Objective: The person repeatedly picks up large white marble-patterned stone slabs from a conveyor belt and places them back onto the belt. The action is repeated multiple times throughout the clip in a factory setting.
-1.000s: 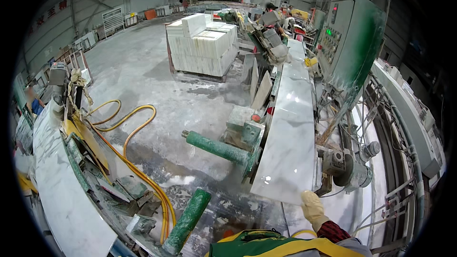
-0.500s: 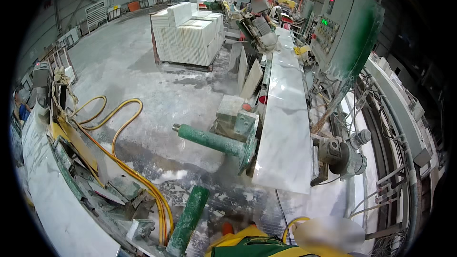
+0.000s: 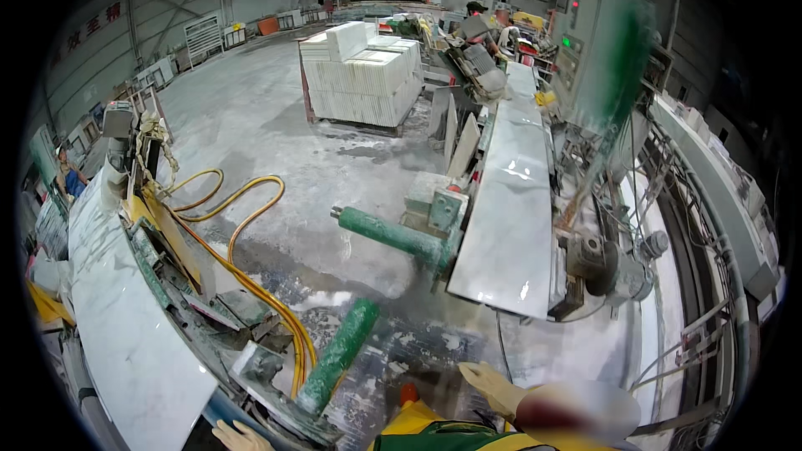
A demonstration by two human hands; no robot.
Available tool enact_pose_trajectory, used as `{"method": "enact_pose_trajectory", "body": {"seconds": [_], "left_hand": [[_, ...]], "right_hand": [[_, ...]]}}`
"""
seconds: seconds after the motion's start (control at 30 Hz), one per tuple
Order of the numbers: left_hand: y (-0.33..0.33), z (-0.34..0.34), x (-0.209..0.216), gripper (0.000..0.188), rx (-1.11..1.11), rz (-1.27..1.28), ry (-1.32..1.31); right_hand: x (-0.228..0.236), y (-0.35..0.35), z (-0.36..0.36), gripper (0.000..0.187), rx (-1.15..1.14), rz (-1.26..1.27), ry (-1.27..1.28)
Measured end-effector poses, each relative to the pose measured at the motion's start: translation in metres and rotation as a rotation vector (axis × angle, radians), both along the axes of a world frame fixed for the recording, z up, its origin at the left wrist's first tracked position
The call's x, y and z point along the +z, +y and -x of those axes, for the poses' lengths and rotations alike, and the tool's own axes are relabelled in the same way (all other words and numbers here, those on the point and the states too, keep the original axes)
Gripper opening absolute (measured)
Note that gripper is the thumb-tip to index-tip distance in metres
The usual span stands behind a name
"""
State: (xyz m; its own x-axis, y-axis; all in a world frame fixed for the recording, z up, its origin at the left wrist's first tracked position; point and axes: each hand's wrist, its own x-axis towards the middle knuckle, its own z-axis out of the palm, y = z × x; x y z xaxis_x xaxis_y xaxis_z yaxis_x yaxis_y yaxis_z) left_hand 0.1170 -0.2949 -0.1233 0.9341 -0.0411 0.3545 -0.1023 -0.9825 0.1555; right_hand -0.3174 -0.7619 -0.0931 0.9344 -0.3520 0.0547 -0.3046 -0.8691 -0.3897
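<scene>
My right hand (image 3: 489,384), in a cream glove, is stretched out to the left below the near end of a white veined stone slab (image 3: 504,225). Its fingers look extended and grip nothing; it stays apart from the slab. My left hand (image 3: 240,436), gloved alike, shows at the lower edge with its fingers spread. It is nearest to the near corner of another white slab (image 3: 138,338) on the left; whether it touches anything there I cannot tell. Between the two slabs, a green roller (image 3: 341,355) slants up from the left machine, and a second green roller (image 3: 388,234) juts from the right one.
Yellow hoses (image 3: 271,305) loop over the wet floor. A green-grey control cabinet (image 3: 601,54) rises at the right, beside motors (image 3: 614,271). Ahead stands a stack of white slabs (image 3: 363,83). One person (image 3: 71,175) is at the far left, another (image 3: 508,33) at the back.
Both gloved hands have come into view at the lower edge. The view has shifted, so the slabs, rollers and stack sit further right in the picture. More of the left slab shows.
</scene>
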Motion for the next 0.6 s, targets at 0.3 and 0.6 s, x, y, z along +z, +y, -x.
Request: {"method": "enact_pose_trajectory", "body": {"seconds": [0.3,0.6], "left_hand": [[0.001,-0.007,0.04,0.056,-0.071,-0.111,0.298],[0.04,0.037,0.083,0.043,-0.515,0.279,0.3]], "right_hand": [[-0.033,0.11,0.059,0.053,-0.17,-0.451,0.008],[-0.051,0.148,0.133,0.056,-0.548,-0.67,0.009]]}}
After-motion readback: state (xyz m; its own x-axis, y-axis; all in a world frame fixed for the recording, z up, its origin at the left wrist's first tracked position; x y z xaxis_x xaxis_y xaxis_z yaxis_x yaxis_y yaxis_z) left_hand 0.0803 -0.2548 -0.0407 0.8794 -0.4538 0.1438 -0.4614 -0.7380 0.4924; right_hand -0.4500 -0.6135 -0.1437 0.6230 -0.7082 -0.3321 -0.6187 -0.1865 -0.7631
